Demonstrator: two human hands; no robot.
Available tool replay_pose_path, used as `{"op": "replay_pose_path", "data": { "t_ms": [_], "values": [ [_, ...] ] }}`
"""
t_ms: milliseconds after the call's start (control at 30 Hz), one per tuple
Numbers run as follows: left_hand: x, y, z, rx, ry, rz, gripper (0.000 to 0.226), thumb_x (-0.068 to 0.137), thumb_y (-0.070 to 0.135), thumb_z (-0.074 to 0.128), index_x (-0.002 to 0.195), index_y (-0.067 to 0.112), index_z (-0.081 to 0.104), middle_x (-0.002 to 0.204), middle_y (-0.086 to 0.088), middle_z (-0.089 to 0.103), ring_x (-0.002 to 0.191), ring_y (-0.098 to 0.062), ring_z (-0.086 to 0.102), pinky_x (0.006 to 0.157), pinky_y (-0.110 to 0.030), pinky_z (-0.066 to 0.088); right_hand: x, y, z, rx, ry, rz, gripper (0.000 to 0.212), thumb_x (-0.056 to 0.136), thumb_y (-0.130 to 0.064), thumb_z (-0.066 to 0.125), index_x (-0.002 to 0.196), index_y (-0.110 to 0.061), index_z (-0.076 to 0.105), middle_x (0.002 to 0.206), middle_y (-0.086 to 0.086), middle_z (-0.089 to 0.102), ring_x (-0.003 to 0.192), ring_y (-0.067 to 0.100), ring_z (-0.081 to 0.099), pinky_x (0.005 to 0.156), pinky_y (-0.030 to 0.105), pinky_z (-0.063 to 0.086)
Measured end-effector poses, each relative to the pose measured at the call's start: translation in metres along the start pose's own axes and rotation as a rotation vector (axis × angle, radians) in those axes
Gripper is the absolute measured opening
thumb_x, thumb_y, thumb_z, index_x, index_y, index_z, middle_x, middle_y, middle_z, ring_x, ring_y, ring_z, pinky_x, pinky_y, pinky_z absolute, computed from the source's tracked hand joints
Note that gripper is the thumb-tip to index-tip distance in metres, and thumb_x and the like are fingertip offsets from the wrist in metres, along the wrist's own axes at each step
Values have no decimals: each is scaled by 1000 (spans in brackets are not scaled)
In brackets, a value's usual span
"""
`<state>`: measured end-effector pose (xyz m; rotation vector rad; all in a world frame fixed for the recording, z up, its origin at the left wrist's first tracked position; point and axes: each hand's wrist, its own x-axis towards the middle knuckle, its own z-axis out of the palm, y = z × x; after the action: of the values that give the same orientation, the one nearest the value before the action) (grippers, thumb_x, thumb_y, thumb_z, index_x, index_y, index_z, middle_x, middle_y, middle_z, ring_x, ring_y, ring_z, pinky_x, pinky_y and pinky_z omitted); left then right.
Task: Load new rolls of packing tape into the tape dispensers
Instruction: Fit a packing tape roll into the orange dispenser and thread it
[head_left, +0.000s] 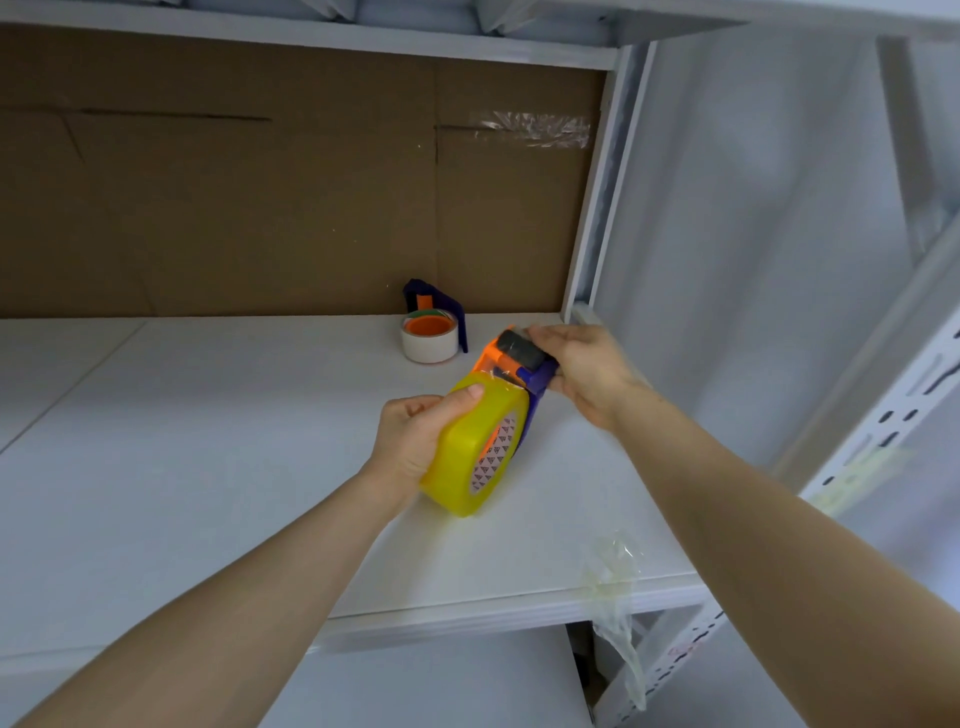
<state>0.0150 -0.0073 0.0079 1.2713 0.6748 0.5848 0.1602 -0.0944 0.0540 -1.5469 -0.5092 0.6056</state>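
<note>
above the white shelf (208, 441), the left hand (415, 441) grips the yellow tape roll (467, 452). behind it, by the cardboard backing (260, 208), a second dispenser (457, 312) stands holding a white roll (430, 345). the yellow tape roll sits on the orange and blue dispenser (524, 364), whose far end the right hand (587, 374) grasps.

Bare left hand (410, 441) and right hand (587, 374), forearms (234, 587) bare too

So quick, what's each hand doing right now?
Left hand: grips the yellow tape roll.
Right hand: grips the orange-and-purple tape dispenser.
</note>
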Motion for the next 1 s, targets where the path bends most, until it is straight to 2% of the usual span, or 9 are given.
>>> {"op": "replay_pose_path", "data": {
  "t_ms": [100,200,400,500,600,733,800,867,1000],
  "values": [
    [1,-1,2,27,-9,13,20,76,30,73,74,11,68,61,3,71,61,-15,68,64,-29,57,2,-5,1,-28,55,20,10,92,-14,58,95,-6,63,91,11,66,84,22,64,78,37,56],
    [1,-1,3,32,-21,28,20,77,29,73,73,10,68,60,3,71,56,-12,68,61,-28,56,4,-7,7,-144,42,15,19,91,-28,60,77,-15,61,83,8,67,81,20,64,80,38,55],
    [0,-3,4,25,8,5,20,77,31,73,71,13,65,58,5,69,51,-8,66,54,-23,55,3,-2,13,-102,21,16,21,96,-25,51,77,-16,57,80,7,64,79,20,61,82,38,52],
    [-3,2,5,-39,43,-38,28,75,33,74,81,7,65,76,-6,71,64,-18,68,62,-28,57,4,-2,18,-23,111,53,16,96,-22,47,84,-16,56,93,11,64,90,25,62,90,41,50],
    [-1,14,-3,-232,114,-100,44,73,41,75,101,8,67,93,-12,72,84,-28,70,76,-39,58,-4,-4,29,-78,233,-68,12,94,-21,43,89,-18,53,95,6,56,92,22,54,97,43,45],
    [3,29,-24,-434,55,-66,44,87,45,59,118,14,63,116,-17,66,106,-33,64,95,-48,49,-39,0,65,-251,-44,-239,25,98,-36,40,94,-20,57,94,0,62,89,14,57,76,26,46],
    [-3,35,-37,-488,50,-67,49,93,47,46,125,12,58,115,-16,65,102,-30,63,90,-42,51,-50,9,85,-386,-238,-284,40,97,-49,34,118,-22,56,115,1,61,108,18,56,90,31,46],
    [-11,38,-52,-558,61,-77,52,94,51,39,124,12,58,113,-15,63,99,-28,61,89,-41,48,-59,18,104,-478,-400,-327,52,96,-53,29,137,-24,43,134,2,53,122,20,50,101,33,41],
    [-33,37,-87,-643,122,-66,63,94,55,27,130,11,52,114,-15,60,100,-29,57,93,-40,43,-79,28,145,-526,-490,-447,52,99,-46,25,141,-19,38,135,3,51,122,19,49,90,22,40]
  ]
}}
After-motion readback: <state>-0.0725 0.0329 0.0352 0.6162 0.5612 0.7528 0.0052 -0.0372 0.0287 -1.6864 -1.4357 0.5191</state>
